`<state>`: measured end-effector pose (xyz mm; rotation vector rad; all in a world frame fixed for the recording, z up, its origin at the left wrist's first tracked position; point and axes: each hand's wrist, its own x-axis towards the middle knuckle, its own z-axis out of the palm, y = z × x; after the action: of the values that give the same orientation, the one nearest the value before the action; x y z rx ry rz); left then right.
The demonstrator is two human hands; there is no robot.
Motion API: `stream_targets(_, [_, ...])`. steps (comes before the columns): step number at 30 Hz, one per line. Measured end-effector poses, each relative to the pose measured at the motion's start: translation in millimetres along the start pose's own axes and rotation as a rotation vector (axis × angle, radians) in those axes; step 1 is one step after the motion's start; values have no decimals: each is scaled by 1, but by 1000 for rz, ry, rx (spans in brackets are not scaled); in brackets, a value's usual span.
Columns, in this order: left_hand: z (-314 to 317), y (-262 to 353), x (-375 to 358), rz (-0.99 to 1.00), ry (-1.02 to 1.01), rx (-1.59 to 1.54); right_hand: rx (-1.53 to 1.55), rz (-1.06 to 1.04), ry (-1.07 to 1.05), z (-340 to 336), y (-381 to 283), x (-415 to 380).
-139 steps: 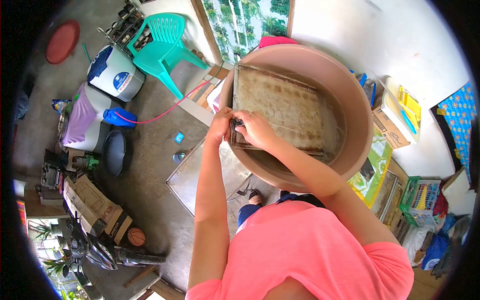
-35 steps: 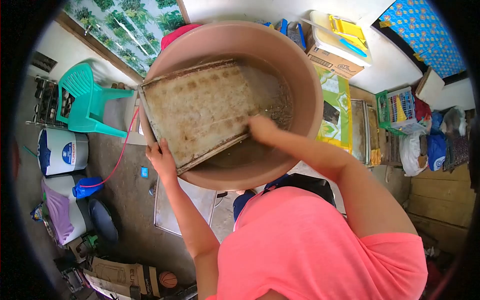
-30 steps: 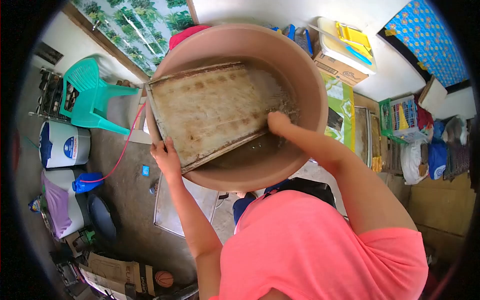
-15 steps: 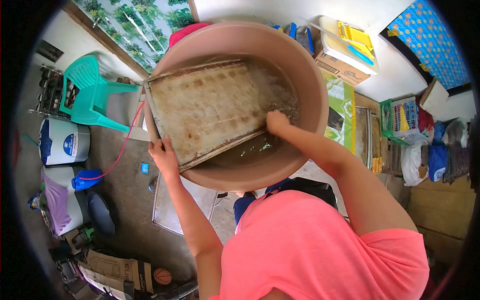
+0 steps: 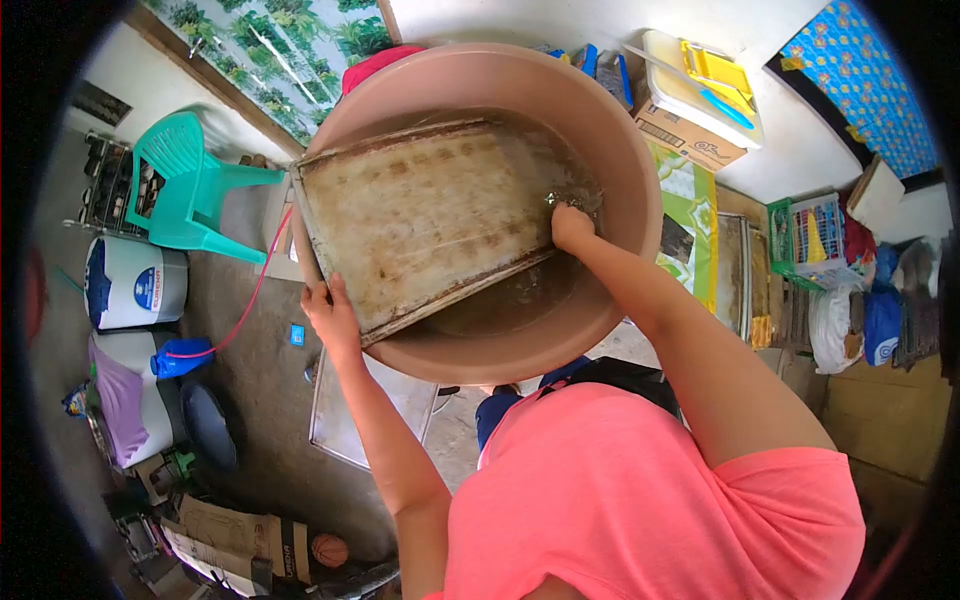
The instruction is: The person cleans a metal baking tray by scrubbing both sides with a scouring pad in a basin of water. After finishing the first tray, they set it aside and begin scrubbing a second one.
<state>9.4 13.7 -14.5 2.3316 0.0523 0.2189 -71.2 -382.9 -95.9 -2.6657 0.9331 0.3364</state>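
Observation:
A large stained metal tray [image 5: 415,215] with brown marks and rusty edges leans in a brown round basin [image 5: 615,120]. Its far right part dips into murky water [image 5: 545,150], while its left end rests up on the basin's rim. My left hand [image 5: 332,313] is wrapped round the tray's near left corner, thumb on the upper side. Over the water, at the tray's right end, my right hand [image 5: 572,228] is closed in a fist; whatever it may hold is hidden. Splashes show just beyond its knuckles.
A green plastic chair [image 5: 205,185] stands at left, near a pink hose [image 5: 245,315] and white tubs. Another flat tray [image 5: 365,410] lies on the floor below the basin. Boxes [image 5: 690,135] with yellow items stand at the back right, and crates [image 5: 810,240] are farther right.
My right hand has moved slightly to the right and up along the tray's right end. My left hand keeps its grip on the corner, and the tray stays nearly in place.

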Motion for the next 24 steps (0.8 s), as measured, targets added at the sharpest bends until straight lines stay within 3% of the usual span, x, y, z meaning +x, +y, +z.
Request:
stream_targets(5, [0, 5, -2, 7, 30, -35, -95, -363, -219, -23, -45, -66])
stream_targets(6, [1, 6, -2, 6, 37, -39, -74, -374, -141, -24, -53, -79])
stream_targets(9, [-2, 8, -2, -17, -3, -59, -126, -286, -251, -36, -50, -58])
stream_targets(13, [2, 6, -1, -3, 45, -42, -113, -88, -182, -12, 0, -5])
stream_targets(16, [1, 2, 0, 27, 19, 11, -158, -87, -56, -1, -2, -8])
stream_targets(23, [4, 4, -4, 36, 84, -40, -52, -552, -128, -30, -125, -128])
stream_targets(24, [1, 6, -4, 43, 75, -41, 17, -674, -47, -25, -137, -140])
